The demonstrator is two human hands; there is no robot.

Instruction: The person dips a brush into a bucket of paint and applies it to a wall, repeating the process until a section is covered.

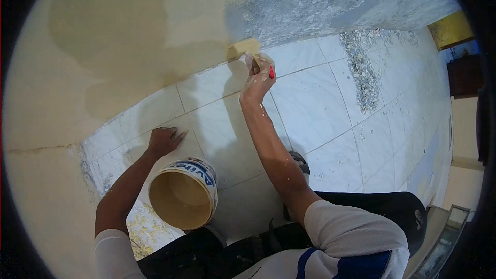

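Observation:
My right hand (261, 75) is closed on a paintbrush with a red handle end (272, 72). Its bristles (244, 47), coated in beige paint, touch the foot of the wall where the beige paint (206, 10) meets the bare grey patch (320, 0). My left hand (166, 141) rests on the white floor tiles (310, 98), fingers partly spread, with nothing visible in it. Just below that hand, a white bucket (182, 199) with blue lettering stands between my left arm and my legs, its inside coated beige.
A pile of scraped flakes (365, 72) runs along the tiles at the right. A yellow block-like object (450, 29) and dark furniture (465, 76) are at the far right. A metal frame (444, 243) is at the lower right. Paint-spotted floor (147, 227) shows lower left.

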